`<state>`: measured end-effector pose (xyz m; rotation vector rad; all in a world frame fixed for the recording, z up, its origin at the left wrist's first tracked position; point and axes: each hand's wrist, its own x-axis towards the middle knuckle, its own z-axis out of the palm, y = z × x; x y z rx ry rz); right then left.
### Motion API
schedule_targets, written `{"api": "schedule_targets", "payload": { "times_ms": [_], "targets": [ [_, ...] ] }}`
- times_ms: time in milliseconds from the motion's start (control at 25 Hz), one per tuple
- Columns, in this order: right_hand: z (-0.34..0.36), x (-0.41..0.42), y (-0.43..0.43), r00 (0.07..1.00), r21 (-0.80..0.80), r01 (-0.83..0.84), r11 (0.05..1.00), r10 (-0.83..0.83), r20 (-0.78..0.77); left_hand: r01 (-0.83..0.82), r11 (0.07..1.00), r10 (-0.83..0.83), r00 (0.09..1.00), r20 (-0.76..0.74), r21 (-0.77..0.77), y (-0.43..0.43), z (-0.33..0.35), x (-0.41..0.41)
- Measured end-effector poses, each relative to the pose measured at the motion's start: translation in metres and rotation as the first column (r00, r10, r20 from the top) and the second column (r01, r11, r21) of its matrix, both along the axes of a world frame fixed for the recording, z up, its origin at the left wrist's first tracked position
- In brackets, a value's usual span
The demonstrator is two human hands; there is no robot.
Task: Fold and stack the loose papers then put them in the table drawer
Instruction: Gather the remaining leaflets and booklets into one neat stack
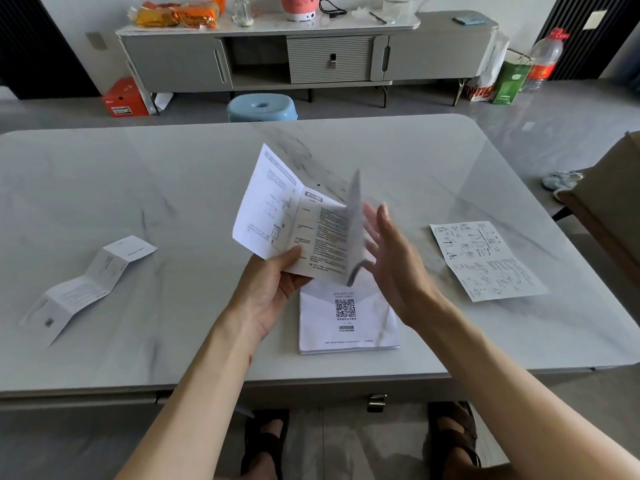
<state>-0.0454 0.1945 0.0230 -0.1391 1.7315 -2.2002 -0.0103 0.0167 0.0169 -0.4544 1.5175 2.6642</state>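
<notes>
Left hand [273, 289]: palm up above the near middle of the table, thumb on top and fingers under, pinching the near left corner of a printed leaflet.
Right hand [394, 268]: fingers spread and loose, just right of the leaflet, kinda blurry. It's next to the upright panel, but I can't tell if it actually touches it.
Held leaflet [298, 230]: white, black print, creased into panels. Left panel tilts up and away, middle one faces the camera, right panel stands on edge and is smeared. Text is too small to read.
Folded stack [348, 320]: lying flat on the table right under the hands, near edge. Shows a QR code and a barcode with digits under it, rest of the print is unreadable.
Zigzag strip [86, 282]: long narrow accordion-folded paper, well off to the left, lying loose and half opened.
Diagram sheet [485, 259]: flat on the right side of the table, line drawings and blocks of small text.
Table [138, 174]: pale marble-look top, rounded corners.
Drawer front [377, 401]: a metal handle shows under the near edge, looks closed.
Far side: a blue stool [262, 107], a grey sideboard [304, 53], an orange shoebox [125, 97] on the floor at left, a green bag [512, 77] and a red-labelled bottle [544, 58] at right.
</notes>
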Motion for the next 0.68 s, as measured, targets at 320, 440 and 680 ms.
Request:
{"api": "schedule_targets", "payload": {
  "times_ms": [320, 440, 680],
  "targets": [
    [-0.007, 0.002, -0.004, 0.974, 0.137, 0.222, 0.965, -0.213, -0.075, 0.064, 0.997, -0.067, 0.996, -0.060, -0.052, 0.015, 0.011, 0.003],
    [-0.009, -0.002, 0.001, 0.958, 0.213, 0.283, 0.935, -0.268, -0.101, 0.115, 0.991, -0.121, 0.988, -0.095, -0.060, 0.012, 0.017, 0.006],
    [-0.008, -0.004, 0.008, 0.966, 0.339, 0.228, 0.913, -0.167, -0.199, 0.379, 0.900, -0.406, 0.909, -0.097, -0.214, 0.000, 0.009, 0.009]
  ]
}}
